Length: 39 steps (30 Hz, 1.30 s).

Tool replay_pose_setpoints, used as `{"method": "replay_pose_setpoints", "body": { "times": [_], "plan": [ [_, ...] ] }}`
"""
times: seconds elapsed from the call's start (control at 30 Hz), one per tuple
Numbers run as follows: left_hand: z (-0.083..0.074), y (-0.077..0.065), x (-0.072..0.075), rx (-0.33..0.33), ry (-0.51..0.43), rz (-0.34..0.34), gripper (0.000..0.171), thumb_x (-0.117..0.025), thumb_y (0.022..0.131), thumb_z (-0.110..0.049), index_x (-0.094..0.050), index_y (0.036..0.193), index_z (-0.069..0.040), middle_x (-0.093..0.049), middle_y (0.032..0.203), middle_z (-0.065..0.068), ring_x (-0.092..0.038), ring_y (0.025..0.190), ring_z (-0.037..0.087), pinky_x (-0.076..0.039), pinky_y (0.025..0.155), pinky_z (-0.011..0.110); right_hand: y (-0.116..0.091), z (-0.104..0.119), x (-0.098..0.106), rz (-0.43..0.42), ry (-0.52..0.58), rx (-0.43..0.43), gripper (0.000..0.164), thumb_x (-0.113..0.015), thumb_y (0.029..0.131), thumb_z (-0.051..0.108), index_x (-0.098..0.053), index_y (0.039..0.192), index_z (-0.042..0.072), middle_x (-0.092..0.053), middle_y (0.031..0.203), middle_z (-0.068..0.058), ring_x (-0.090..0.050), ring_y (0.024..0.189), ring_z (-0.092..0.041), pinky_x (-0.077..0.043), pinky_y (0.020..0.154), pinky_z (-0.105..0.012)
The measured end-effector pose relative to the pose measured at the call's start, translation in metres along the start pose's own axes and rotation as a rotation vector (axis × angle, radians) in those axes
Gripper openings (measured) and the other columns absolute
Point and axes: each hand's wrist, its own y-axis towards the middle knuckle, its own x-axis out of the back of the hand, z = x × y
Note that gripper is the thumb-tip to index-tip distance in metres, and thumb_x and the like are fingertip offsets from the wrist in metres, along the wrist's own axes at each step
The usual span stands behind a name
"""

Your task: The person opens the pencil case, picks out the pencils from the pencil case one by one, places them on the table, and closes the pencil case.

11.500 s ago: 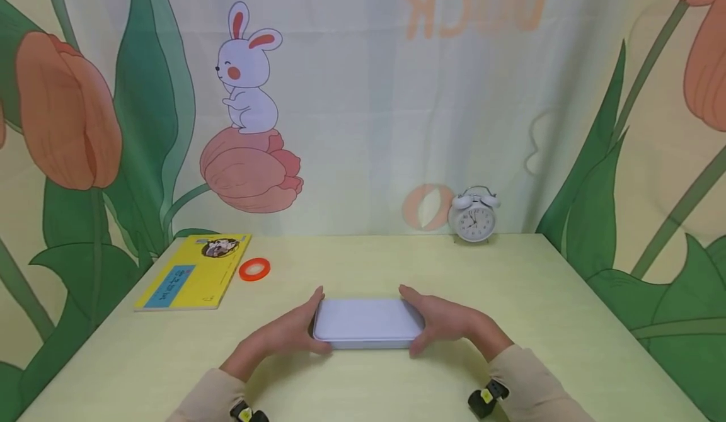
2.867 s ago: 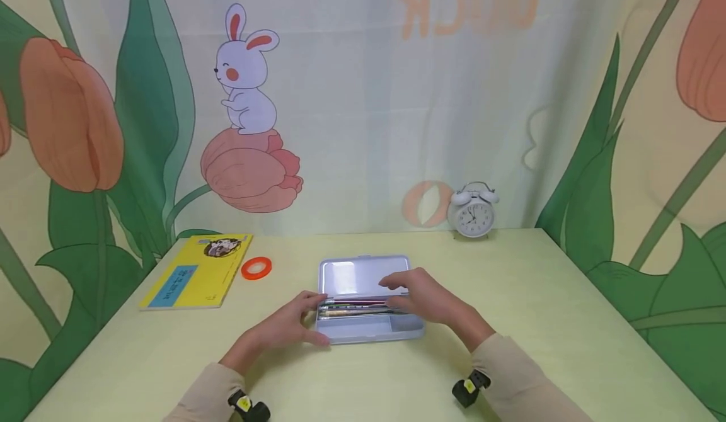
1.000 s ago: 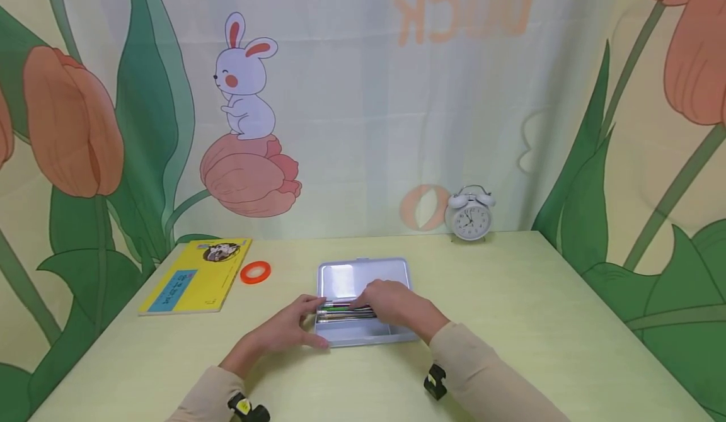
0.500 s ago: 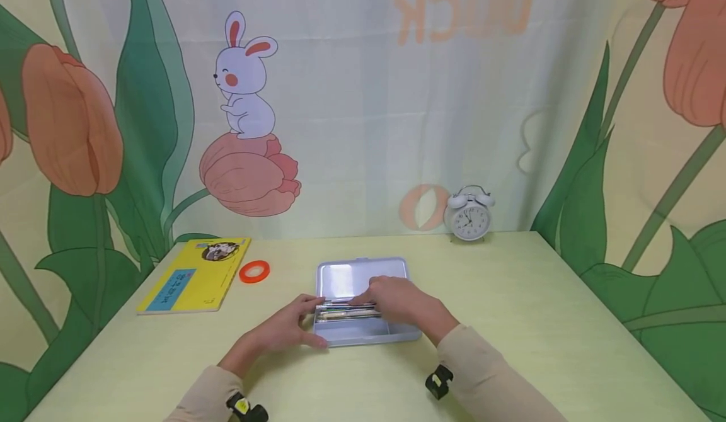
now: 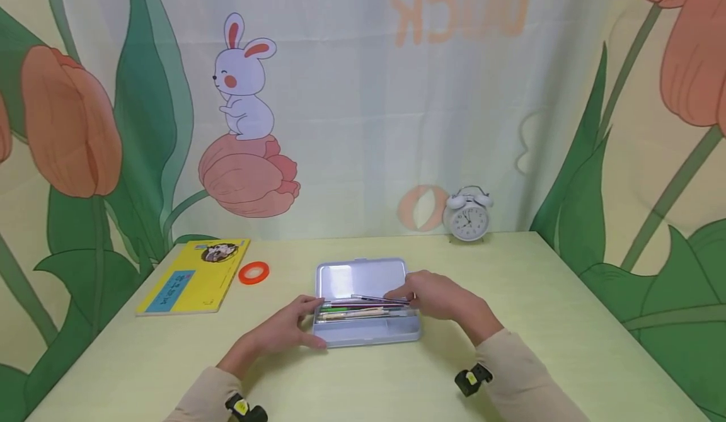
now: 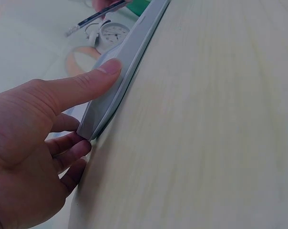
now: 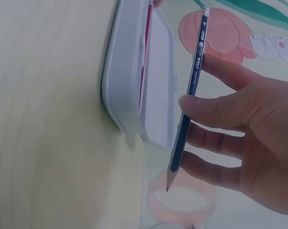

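Observation:
A pale grey-white pencil case (image 5: 351, 332) lies with its lid (image 5: 363, 277) raised back on the table. Several pencils (image 5: 363, 313) rest lengthwise in its rear compartment, a green one among them. My left hand (image 5: 280, 330) grips the case's left end; in the left wrist view its thumb presses the front wall and the fingers curl at the corner. My right hand (image 5: 439, 295) pinches a dark blue pencil (image 7: 194, 78) between thumb and fingers. The right wrist view shows its sharpened tip (image 7: 168, 186) pointing down in that frame, beside the case.
A yellow book (image 5: 195, 277) lies at the table's left, with an orange-red tape roll (image 5: 253, 273) beside it. At the back right stands a white alarm clock (image 5: 469, 219). A printed curtain (image 5: 340, 94) hangs behind the table.
The closed case was opened earlier. My right hand reached in among the pencils, and since half a second ago has moved right and up with the dark blue pencil. My left hand stays at the case's end.

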Motion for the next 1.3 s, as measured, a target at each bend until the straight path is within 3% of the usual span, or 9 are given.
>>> {"method": "replay_pose_setpoints", "body": {
  "times": [0.33, 0.6, 0.93, 1.3],
  "plan": [
    [0.002, 0.0, 0.0, -0.014, 0.012, 0.025, 0.097, -0.088, 0.074, -0.041, -0.041, 0.153, -0.011, -0.041, 0.148, 0.007, -0.035, 0.137, 0.032, -0.028, 0.114, 0.058, -0.021, -0.033, 0.015, 0.013, 0.09, 0.003, 0.052, -0.065, 0.088, -0.01, -0.071, 0.128, 0.024, -0.056, 0.078, 0.002, -0.049, 0.069, -0.012, -0.045, 0.06, -0.025],
    [0.001, -0.001, 0.0, -0.02, 0.026, 0.015, 0.096, -0.088, 0.074, -0.041, -0.042, 0.153, -0.011, -0.041, 0.148, 0.007, -0.035, 0.138, 0.033, -0.028, 0.114, 0.058, -0.034, -0.062, 0.029, 0.031, 0.216, -0.046, 0.048, -0.068, 0.088, -0.008, -0.073, 0.125, 0.022, -0.058, 0.078, 0.001, -0.053, 0.073, -0.014, -0.047, 0.063, -0.027],
    [0.001, -0.001, 0.001, -0.025, 0.024, 0.015, 0.096, -0.088, 0.074, -0.042, -0.043, 0.153, -0.011, -0.041, 0.147, 0.006, -0.034, 0.139, 0.033, -0.027, 0.115, 0.057, -0.043, -0.092, 0.028, 0.059, 0.281, -0.138, 0.041, -0.069, 0.086, -0.009, -0.076, 0.119, 0.013, -0.057, 0.076, 0.0, -0.053, 0.074, -0.016, -0.047, 0.065, -0.03],
    [0.001, 0.0, 0.0, -0.025, 0.032, 0.011, 0.095, -0.088, 0.074, -0.041, -0.043, 0.152, -0.011, -0.042, 0.148, 0.007, -0.034, 0.139, 0.034, -0.027, 0.115, 0.058, -0.052, -0.12, 0.017, 0.068, 0.318, -0.197, 0.037, -0.071, 0.084, -0.008, -0.078, 0.113, 0.014, -0.059, 0.075, 0.001, -0.054, 0.074, -0.016, -0.048, 0.064, -0.031]
  ]
}}
